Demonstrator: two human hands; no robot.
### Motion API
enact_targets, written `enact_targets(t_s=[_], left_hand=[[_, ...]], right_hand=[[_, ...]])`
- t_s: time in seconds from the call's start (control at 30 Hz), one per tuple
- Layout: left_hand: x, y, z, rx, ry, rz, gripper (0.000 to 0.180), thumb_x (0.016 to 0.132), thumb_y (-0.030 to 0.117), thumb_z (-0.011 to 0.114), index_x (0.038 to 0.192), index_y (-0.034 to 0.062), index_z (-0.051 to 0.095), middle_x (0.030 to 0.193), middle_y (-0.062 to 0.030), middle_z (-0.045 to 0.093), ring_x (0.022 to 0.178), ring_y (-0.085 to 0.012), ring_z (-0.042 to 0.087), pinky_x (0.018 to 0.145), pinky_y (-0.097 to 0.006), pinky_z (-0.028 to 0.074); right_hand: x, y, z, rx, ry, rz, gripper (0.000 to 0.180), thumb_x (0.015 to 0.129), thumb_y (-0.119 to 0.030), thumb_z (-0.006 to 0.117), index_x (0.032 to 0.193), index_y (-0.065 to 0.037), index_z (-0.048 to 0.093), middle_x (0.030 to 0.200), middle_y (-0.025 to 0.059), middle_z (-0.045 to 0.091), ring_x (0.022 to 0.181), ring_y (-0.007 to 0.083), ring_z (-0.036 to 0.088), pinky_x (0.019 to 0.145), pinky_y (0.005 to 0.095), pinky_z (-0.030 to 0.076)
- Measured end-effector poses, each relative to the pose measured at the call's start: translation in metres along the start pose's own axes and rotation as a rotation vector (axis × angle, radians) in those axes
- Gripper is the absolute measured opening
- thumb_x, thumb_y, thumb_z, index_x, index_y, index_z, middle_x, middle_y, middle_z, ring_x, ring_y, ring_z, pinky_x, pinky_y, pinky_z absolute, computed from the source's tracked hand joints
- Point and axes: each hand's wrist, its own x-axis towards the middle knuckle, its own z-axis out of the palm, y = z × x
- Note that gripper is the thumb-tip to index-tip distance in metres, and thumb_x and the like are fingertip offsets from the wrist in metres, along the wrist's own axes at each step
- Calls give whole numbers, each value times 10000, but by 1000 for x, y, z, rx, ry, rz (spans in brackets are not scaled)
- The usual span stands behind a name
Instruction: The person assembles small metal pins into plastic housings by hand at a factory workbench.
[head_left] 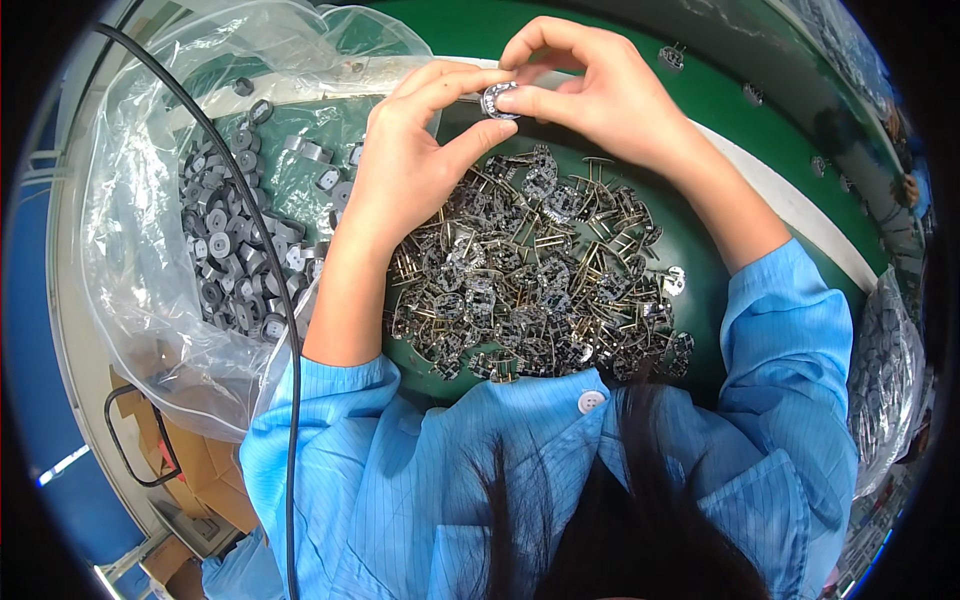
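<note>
Near the far side of the green work surface, my left hand point(425, 135) and my right hand point(605, 95) meet over a small round circuit board point(497, 101). Its rim is pinched between the fingers of both hands; whether a grey housing sits behind it, I cannot tell. Below my hands lies a large heap of similar round circuit boards point(540, 270) with long metal pins, tangled together. Beside my left forearm, small grey round plastic housings point(225, 245) lie piled inside a clear plastic bag point(130, 280).
A black cable point(235, 170) runs down past my left arm. Several single boards, one of them a pinned board point(671, 57), lie on the green strip point(710, 95) beyond a pale ledge point(790, 185). Another filled plastic bag point(885, 375) is at right; a cardboard box point(215, 475) stands lower left.
</note>
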Motion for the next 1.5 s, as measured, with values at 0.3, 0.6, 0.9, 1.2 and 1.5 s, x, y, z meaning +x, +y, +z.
enact_targets(t_s=[0.3, 0.6, 0.9, 1.2, 1.5], left_hand=[[-1, 8, 9, 349, 135, 139, 492, 726, 56, 751, 1194, 62, 597, 1050, -124, 597, 996, -323, 588, 870, -376, 484], [-19, 15, -76, 481, -199, -342, 368, 715, 95, 745, 1063, 36, 642, 1056, -136, 643, 980, -274, 613, 866, -373, 484], [-25, -4, -71, 327, -273, -410, 451, 742, 62, 727, 1168, 39, 581, 1096, -106, 636, 1067, -227, 583, 922, -345, 446], [-8, -8, -27, 563, 22, -459, 350, 726, 199, 804, 958, -31, 679, 899, -172, 690, 838, -273, 676, 767, -363, 520], [-5, 10, 0, 323, 50, -54, 333, 729, 74, 740, 1048, 37, 650, 882, -141, 673, 816, -312, 666, 754, -357, 532]], right_hand=[[14, -5, -18, -247, 53, 104, 232, 803, -99, 712, 973, 52, 667, 786, 99, 693, 700, 109, 636, 679, 250, 518], [27, 56, -60, -565, 265, 263, 239, 789, -185, 708, 931, 8, 708, 867, 195, 674, 808, 306, 666, 754, 363, 513], [25, 27, -27, -443, 109, -32, 263, 794, -137, 710, 995, 15, 636, 899, 95, 658, 803, 165, 631, 725, 293, 513], [17, 34, 5, -495, -1, -59, 226, 814, -191, 704, 909, 5, 643, 771, 117, 621, 710, 216, 616, 671, 322, 494], [11, 9, 4, 116, -94, -73, 122, 858, -96, 678, 916, -2, 625, 860, 58, 673, 860, 100, 644, 781, 258, 528]])
